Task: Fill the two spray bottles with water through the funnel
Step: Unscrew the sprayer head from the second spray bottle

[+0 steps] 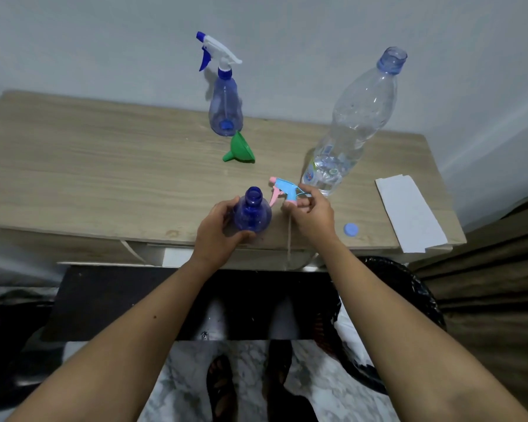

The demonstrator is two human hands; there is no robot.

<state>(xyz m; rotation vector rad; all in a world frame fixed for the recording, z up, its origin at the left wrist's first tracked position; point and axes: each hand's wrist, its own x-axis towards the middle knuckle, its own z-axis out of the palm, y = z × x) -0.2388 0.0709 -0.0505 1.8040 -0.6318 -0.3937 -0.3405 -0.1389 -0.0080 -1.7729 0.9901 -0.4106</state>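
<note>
Blue spray bottle [252, 213], uncapped, gripped by left hand [218, 231]; right hand [310, 214] fingers pinch its pink-blue sprayer head [284, 190].

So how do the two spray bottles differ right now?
The near spray bottle has its neck open; its pink and blue trigger head is off, held in the right hand. The far spray bottle has its white trigger head on. The left hand grips the near one; the far one stands untouched. Both are blue, see-through and upright.
</note>
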